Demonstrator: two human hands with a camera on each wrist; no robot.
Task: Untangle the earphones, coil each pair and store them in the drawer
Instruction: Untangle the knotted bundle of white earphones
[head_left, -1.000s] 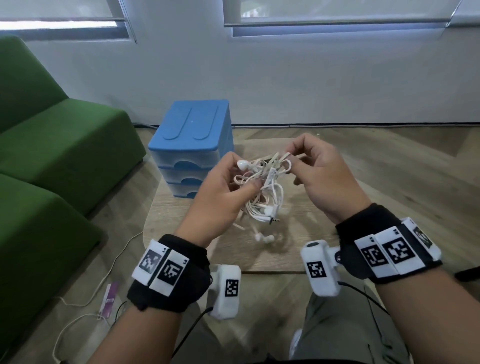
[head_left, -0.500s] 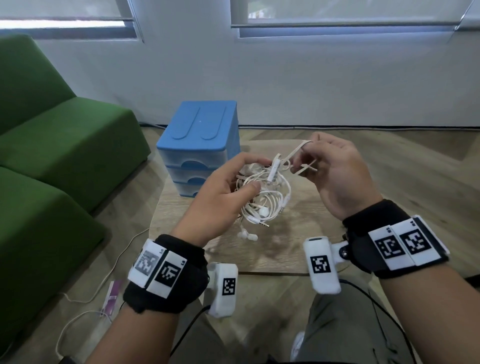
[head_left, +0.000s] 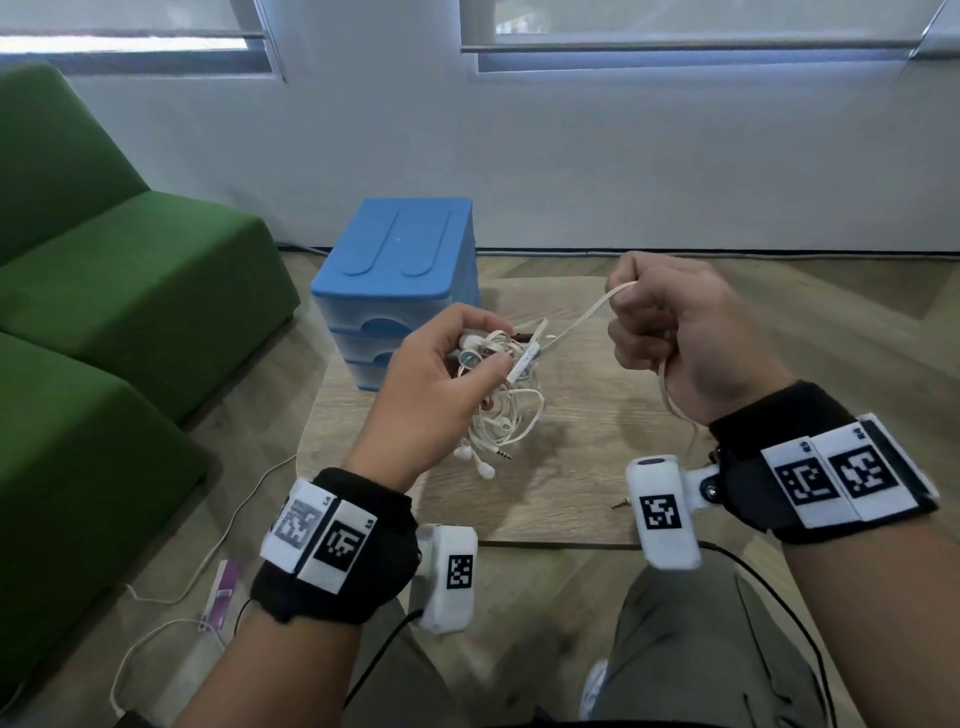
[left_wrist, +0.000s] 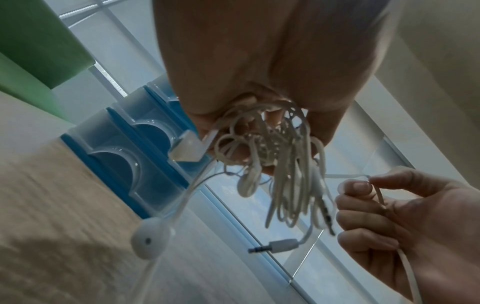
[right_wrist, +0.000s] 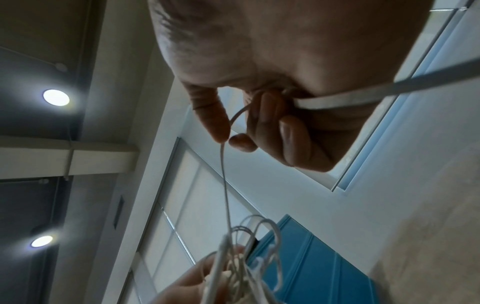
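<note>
A tangled bundle of white earphones (head_left: 506, 410) hangs over the small wooden table (head_left: 571, 415), gripped from above by my left hand (head_left: 457, 364); earbuds and a jack plug (head_left: 504, 455) dangle below it. My right hand (head_left: 660, 322) pinches one flat white cable (head_left: 576, 319) and holds it taut away from the bundle, to the right. The cable's loose end trails down past my right wrist to another jack plug (head_left: 618, 503) on the table. In the left wrist view the bundle (left_wrist: 275, 156) shows under my fingers, with an earbud (left_wrist: 149, 240) hanging low. The blue drawer unit (head_left: 400, 291) stands behind, its drawers closed.
A green sofa (head_left: 104, 312) fills the left side. White cables (head_left: 171, 603) and a purple packet (head_left: 221, 597) lie on the wooden floor at the lower left. A white wall with windows runs behind the table.
My right hand has drawn one cable out of the bundle, moving up and to the right, so the strand now runs taut. The left hand keeps hold of the tangle.
</note>
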